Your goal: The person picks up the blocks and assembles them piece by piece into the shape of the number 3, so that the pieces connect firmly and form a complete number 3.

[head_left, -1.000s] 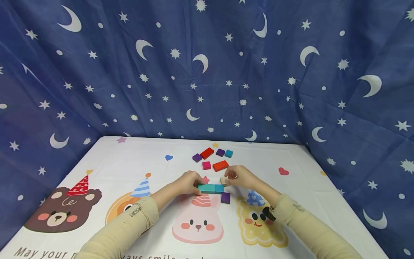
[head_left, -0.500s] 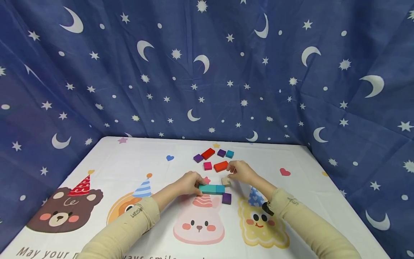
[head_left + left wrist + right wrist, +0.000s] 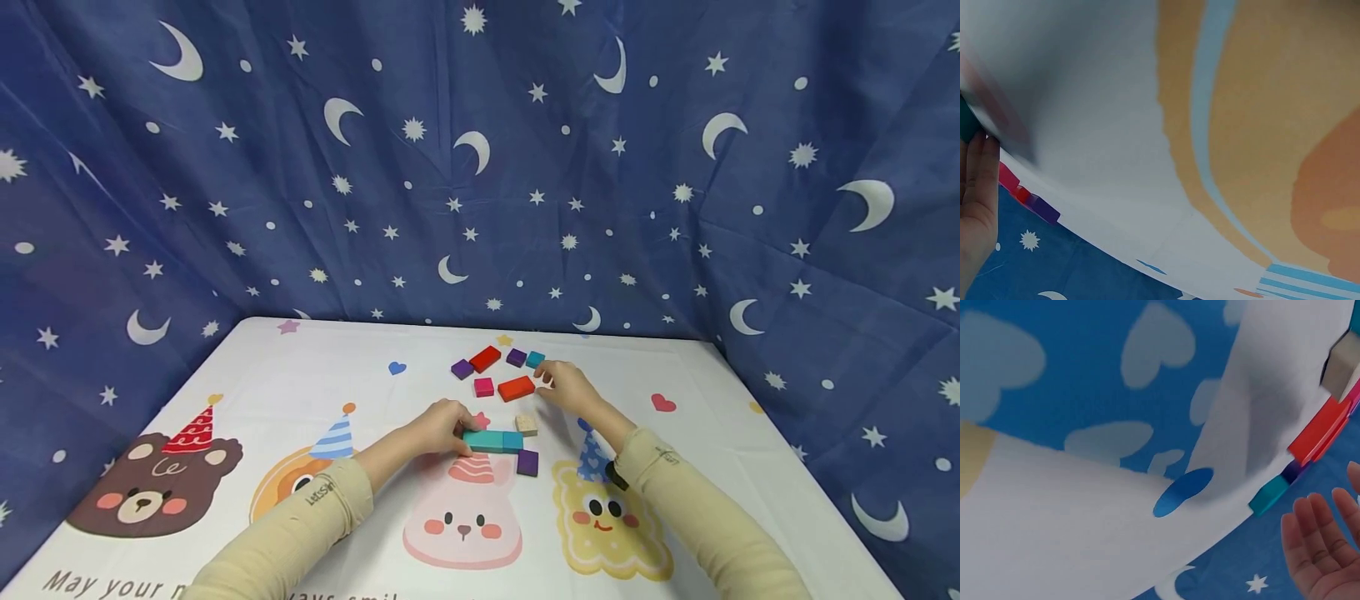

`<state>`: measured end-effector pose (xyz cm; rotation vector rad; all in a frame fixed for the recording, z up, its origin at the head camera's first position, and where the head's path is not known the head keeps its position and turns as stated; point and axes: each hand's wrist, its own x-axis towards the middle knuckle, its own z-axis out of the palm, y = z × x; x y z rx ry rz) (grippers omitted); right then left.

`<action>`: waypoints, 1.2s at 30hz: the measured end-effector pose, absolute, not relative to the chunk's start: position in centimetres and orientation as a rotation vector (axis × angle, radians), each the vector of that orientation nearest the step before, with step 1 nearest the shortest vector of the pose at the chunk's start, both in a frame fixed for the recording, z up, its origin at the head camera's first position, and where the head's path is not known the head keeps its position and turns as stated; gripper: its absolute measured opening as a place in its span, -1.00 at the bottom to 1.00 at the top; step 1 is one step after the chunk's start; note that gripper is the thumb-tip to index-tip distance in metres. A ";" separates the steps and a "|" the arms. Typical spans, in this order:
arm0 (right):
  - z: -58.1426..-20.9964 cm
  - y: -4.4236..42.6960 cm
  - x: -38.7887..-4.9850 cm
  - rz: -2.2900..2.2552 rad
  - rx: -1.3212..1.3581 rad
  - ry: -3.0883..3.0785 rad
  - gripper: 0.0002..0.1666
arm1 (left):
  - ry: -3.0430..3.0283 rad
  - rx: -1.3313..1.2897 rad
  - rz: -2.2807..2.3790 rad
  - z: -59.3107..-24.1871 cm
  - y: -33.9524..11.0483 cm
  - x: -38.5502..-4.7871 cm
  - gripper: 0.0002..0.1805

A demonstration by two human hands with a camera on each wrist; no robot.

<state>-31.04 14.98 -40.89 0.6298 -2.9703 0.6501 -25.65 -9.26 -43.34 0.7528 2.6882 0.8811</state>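
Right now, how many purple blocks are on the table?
3: the left purple block beside the far red block, the middle purple block beside the far blue block, and the near purple block by the near blue block. Others could be hidden.

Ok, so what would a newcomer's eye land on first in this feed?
Probably the blue curtain, its white moons and stars filling the back of the head view. Next, the bright loose blocks mid-table, with the left grip around the left end of the long teal block and the right grip near the orange block. Then the brown bear printed at the tablecloth's left.
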 end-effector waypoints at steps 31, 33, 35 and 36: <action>-41.9 15.8 -37.0 0.517 0.454 -3.169 -0.22 | 2.678 0.680 0.880 -43.6 -9.3 -25.6 -0.62; -42.1 15.8 -37.2 0.515 0.437 -3.173 -0.23 | 2.673 0.678 0.885 -43.4 -9.2 -25.5 -0.62; -42.2 15.8 -37.4 0.522 0.427 -3.174 -0.23 | 2.675 0.677 0.884 -43.2 -9.1 -25.4 -0.62; -42.3 15.7 -37.6 0.517 0.431 -3.173 -0.23 | 2.677 0.671 0.885 -43.0 -9.1 -25.4 -0.62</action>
